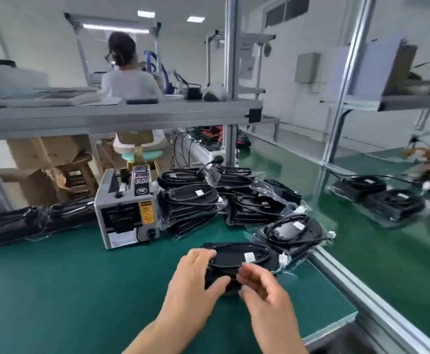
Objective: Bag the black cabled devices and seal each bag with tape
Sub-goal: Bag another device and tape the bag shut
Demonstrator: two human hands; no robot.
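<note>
Fingers [199, 254] of your left hand [196, 277] curl over the black cabled device [236, 260], thumb at its near edge. Your right hand [262, 284] hovers alongside, fingers bent and blurred, grip unclear. The device rests on the green mat [81, 290].

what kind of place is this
Likely an electronics packing line in a factory: a grey automatic tape dispenser on a green work mat, piles of bagged black cabled devices, and aluminium-framed workstations.
</note>
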